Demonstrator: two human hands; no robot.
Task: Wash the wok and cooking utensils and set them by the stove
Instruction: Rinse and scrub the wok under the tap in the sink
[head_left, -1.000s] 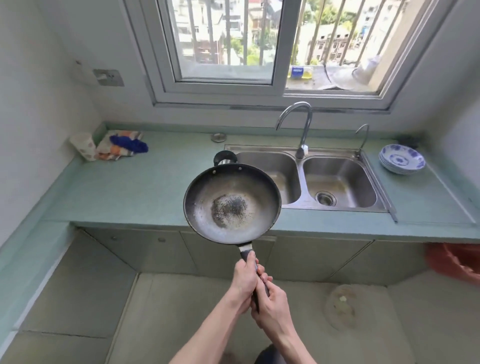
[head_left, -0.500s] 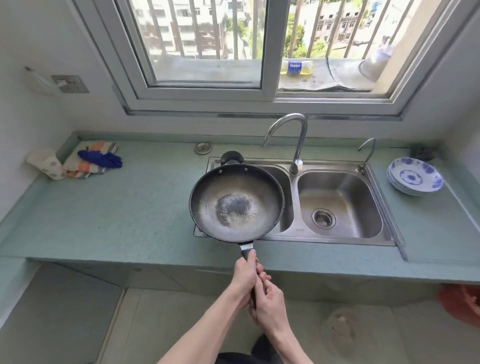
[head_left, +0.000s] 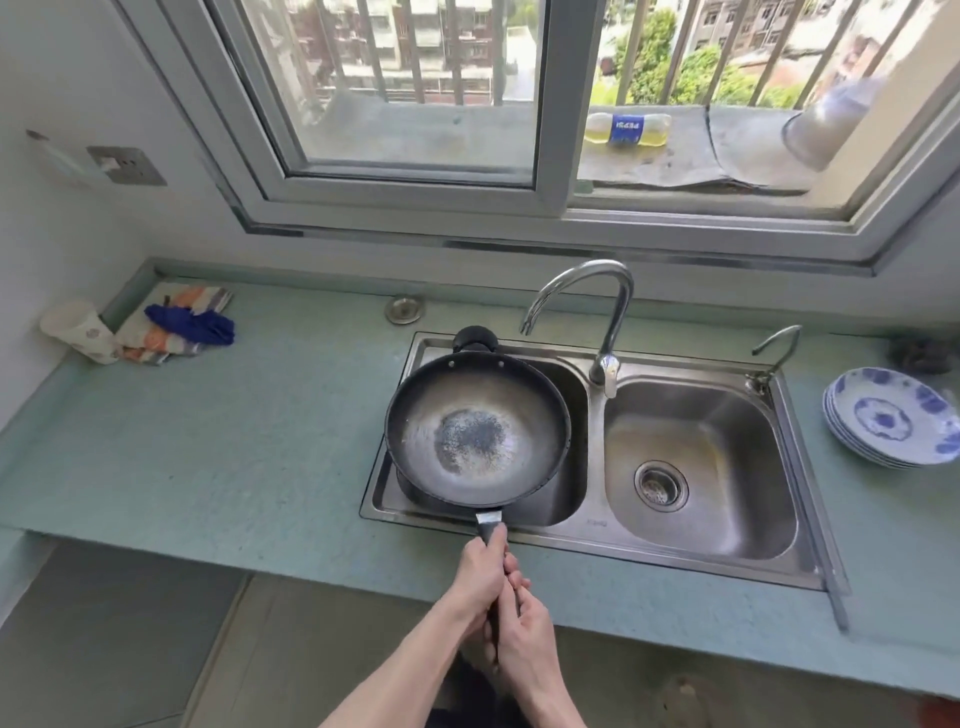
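Observation:
A dark round wok (head_left: 477, 427) with a scorched, speckled patch at its centre hangs level over the left basin of a steel double sink (head_left: 696, 540). Both hands hold its long black handle over the counter's front edge. My left hand (head_left: 480, 579) grips the handle nearer the pan, and my right hand (head_left: 524, 636) grips it just behind. The wok's small loop handle points toward the back wall. The left basin is mostly hidden under the wok. No other utensils are in view.
A curved tap (head_left: 597, 317) rises behind the sink, with a smaller tap (head_left: 774, 348) to its right. Blue-patterned plates (head_left: 891, 415) are stacked at the right. A paper cup (head_left: 78, 330) and cloths (head_left: 179, 322) lie at the far left of the green counter (head_left: 208, 441).
I have stepped closer to the counter, and the wok has moved forward from in front of the counter's edge to above the left basin. Both hands kept their hold.

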